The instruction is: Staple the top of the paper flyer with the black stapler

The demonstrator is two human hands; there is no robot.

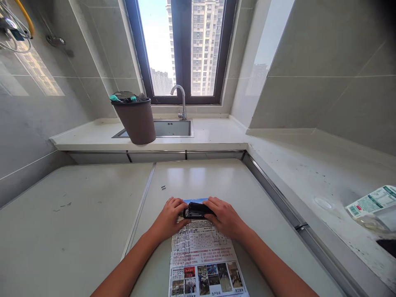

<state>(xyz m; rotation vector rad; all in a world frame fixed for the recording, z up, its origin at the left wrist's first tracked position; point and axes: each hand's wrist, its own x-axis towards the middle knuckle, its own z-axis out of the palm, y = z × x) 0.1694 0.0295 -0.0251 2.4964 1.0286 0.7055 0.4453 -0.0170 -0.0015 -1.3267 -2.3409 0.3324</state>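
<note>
The right hand [223, 215] grasps the right end of a black stapler [196, 210], fingers over the top and thumb on the near side. The left hand [172, 215] is bent around the stapler's left end, thumb and fingers pointing inward; I cannot tell whether it grips the stapler or only presses the paper there. The stapler lies crosswise over the far end of a printed sheet [202, 252], between the two hands.

Take the stapler as the middle of the dial, with the window [183, 49] at twelve. The sheet runs down to six o'clock, with lines of text, a table and a block of small photos at its near end; a strip of blue shows past its far side. At ten o'clock, near the left hand, two small staple strips [163, 187] lie on the white table [198, 175].

Towards eleven, a brown bin [133, 121] with a dark liner stands in front of the sink [173, 128], hiding part of it. The faucet [183, 102] rises just short of twelve. Well apart at three o'clock, a clear container with a green-and-white label [375, 201] lies on the white counter [297, 154].
</note>
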